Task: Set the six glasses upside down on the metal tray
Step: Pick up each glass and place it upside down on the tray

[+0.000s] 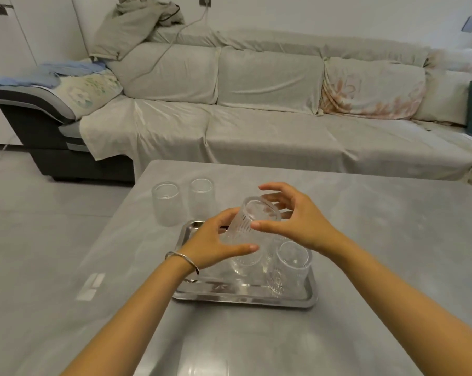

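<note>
A metal tray (243, 299) lies on the grey table. My left hand (211, 246) is shut on a ribbed clear glass (252, 219), held tilted above the tray's middle. My right hand (300, 222) hovers at the glass's upper end with its fingers spread and its thumb tip at the rim. On the tray stands a clear glass (293, 263) at the right, with another glass (245, 263) under my left thumb. Two frosted glasses (165, 204) (201, 198) stand on the table behind the tray's left corner.
The table (392, 240) stretches wide to the right and towards me. A long sofa (256, 126) under pale covers runs behind the table's far edge. Grey floor (39, 213) lies to the left.
</note>
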Available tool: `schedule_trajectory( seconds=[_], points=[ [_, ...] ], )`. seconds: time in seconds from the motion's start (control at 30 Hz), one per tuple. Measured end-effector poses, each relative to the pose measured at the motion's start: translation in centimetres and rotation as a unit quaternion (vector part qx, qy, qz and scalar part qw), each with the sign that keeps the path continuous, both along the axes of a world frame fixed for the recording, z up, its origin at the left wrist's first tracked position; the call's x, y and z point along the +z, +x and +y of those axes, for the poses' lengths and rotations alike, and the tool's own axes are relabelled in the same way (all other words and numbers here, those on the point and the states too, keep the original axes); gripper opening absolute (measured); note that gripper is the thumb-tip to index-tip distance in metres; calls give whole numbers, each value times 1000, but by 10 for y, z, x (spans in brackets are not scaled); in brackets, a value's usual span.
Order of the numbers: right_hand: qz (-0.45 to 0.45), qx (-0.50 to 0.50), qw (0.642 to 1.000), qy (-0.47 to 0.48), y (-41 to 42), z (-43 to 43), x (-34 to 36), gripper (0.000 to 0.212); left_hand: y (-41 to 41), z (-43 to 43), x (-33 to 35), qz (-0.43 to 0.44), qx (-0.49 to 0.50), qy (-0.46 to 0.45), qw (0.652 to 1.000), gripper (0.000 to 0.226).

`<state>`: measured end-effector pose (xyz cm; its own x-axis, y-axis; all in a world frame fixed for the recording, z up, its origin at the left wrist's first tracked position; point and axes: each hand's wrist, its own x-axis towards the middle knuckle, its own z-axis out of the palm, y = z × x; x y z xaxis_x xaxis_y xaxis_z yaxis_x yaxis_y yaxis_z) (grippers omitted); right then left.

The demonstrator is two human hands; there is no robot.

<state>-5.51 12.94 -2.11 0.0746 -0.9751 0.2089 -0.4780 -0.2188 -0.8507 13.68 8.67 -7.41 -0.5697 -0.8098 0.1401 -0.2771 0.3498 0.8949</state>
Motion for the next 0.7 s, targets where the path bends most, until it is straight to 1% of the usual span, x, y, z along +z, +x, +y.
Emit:
schedule_trajectory(
  seconds=[0.1,0.17,0.23,0.3,0.37,0.43,0.57,0.7],
  points=[
    [43,2,999,5,3,2,-16,74,-2,4,-15,-9,15,10,1000,62],
    [63,14,998,16,2,5,-28,71,-3,9,-29,-2,17,21,1000,66],
    [59,16,998,29,-3,9,-39,64,-5,14,-44,11,22,34,999,70],
    [70,-5,997,23,-11,13,-49,53,-5,18,-57,30,45,49,997,73],
    [114,-21,993,8,-19,16,-59,43,-5,17,-69,37,70,54,995,79],
    [156,-23,988,2,-25,18,-69,38,-6,16,-78,32,78,63,994,82],
    [220,-21,975,-21,-28,20,-82,39,-10,17,-87,33,71,72,994,75],
    [253,-29,967,-26,-28,19,-86,41,-15,17,-94,40,70,68,994,76]
  ],
)
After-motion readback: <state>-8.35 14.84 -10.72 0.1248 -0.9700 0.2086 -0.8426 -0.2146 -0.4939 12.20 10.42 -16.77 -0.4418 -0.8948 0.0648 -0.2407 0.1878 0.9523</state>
